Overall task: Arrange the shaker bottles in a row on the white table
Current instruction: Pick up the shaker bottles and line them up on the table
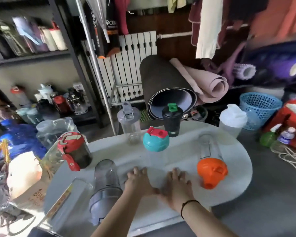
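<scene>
Several shaker bottles stand on the white table. A dark bottle with a red lid is at the left. A clear lidless cup stands near the front left. At the back are a clear grey-lidded bottle, a black bottle with a green cap and a white-lidded bottle. A teal-and-red-lidded bottle sits mid-table. An orange-lidded clear bottle is at the right. My left hand and my right hand rest flat on the table, fingers spread, holding nothing.
A black shelf with more bottles stands at the left. Rolled mats lean behind the table. A blue basket, a green spray bottle and rope lie at the right. Plastic bags crowd the left.
</scene>
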The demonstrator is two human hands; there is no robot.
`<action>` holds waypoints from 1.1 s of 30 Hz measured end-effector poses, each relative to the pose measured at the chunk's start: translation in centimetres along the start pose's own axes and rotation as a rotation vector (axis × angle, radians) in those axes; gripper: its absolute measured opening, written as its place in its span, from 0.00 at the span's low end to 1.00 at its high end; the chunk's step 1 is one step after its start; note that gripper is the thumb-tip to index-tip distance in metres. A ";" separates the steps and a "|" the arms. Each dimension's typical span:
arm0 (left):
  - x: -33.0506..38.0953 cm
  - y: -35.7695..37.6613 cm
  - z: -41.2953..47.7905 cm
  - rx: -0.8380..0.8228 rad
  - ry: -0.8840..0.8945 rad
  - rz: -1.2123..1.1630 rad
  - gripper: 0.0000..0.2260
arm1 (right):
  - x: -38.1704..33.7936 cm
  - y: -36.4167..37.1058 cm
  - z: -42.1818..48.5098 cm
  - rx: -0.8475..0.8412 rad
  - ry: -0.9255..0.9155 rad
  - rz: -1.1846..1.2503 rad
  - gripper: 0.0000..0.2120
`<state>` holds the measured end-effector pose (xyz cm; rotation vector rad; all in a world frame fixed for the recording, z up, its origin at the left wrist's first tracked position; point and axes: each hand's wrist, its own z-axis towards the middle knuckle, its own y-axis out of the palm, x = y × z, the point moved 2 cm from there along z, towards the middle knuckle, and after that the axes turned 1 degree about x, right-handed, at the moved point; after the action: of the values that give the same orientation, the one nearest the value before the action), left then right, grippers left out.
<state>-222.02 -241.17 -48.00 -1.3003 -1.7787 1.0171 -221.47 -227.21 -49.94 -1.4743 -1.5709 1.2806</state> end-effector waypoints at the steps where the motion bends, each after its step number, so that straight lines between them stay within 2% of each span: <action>1: 0.0 -0.1 -0.1 0.002 0.004 -0.001 0.51 | -0.2 -0.2 -0.2 0.014 0.017 0.013 0.42; 7: -0.3 0.0 -0.9 0.016 0.009 -0.016 0.49 | -0.8 -0.3 0.4 -0.040 0.096 0.093 0.47; 12: -0.3 -0.2 -1.0 0.003 -0.002 -0.013 0.49 | -1.0 -0.5 0.6 -0.110 0.086 0.017 0.47; 14: -0.4 -0.2 -1.2 0.033 -0.014 -0.026 0.48 | -0.9 -1.3 0.5 -0.126 0.089 -0.025 0.41; 17: -0.3 0.1 -1.5 0.037 -0.023 -0.078 0.47 | -0.9 -4.5 -0.5 -0.126 -0.018 -0.141 0.28; 19: 0.0 0.1 -2.0 0.027 -0.033 -0.093 0.43 | -0.4 -7.8 -1.7 -0.028 -0.099 -0.136 0.20; 21: 1.5 -0.4 -3.1 0.037 0.005 -0.062 0.33 | 1.3 -11.2 -3.1 0.149 -0.130 -0.024 0.18; 23: 4.1 -1.6 -4.8 0.088 0.115 -0.054 0.22 | 4.3 -14.2 -4.6 0.334 -0.127 0.064 0.14; 26: 8.7 -4.3 -6.3 0.274 0.347 -0.099 0.17 | 9.7 -18.1 -5.8 0.585 -0.135 0.143 0.06; 29: 13.3 -6.8 -5.1 0.425 0.606 -0.043 0.27 | 15.8 -21.2 -3.7 0.908 -0.085 0.169 0.14; 30: 14.7 -7.5 -4.4 0.434 0.691 0.028 0.33 | 17.6 -21.9 -2.3 0.941 -0.035 0.157 0.19; 33: 17.8 -8.4 -2.3 0.458 0.875 0.331 0.43 | 21.8 -22.8 2.1 0.768 0.112 0.244 0.37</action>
<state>-227.95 -225.15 -37.98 -1.4415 -0.6488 0.7677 -235.61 -204.39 -33.22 -1.2093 -0.6914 1.6532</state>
